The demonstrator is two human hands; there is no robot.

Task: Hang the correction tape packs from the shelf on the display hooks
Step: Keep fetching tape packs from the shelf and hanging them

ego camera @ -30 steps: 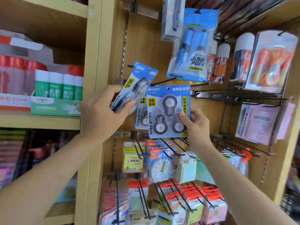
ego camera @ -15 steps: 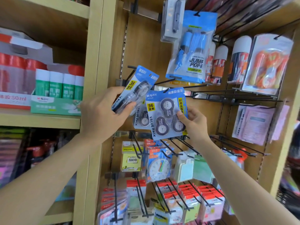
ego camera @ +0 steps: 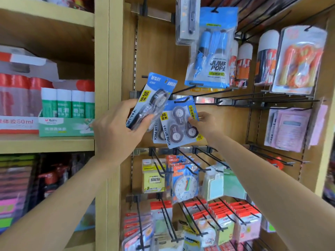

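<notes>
Blue pack (ego camera: pixel 176 132) pinched by right hand (ego camera: pixel 204 124) at hook (ego camera: pixel 181 101).

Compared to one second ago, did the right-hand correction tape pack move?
Yes: the correction tape pack tilted and shifted up to the hook tip below the jump rope pack.

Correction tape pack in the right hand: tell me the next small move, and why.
Probably slide the pack back along the hook, then let go. The right hand pinches its right edge, the hook's tip seems just through its top hole, and another pack hangs behind it. The left hand holds a second pack, not yet hung.
</notes>
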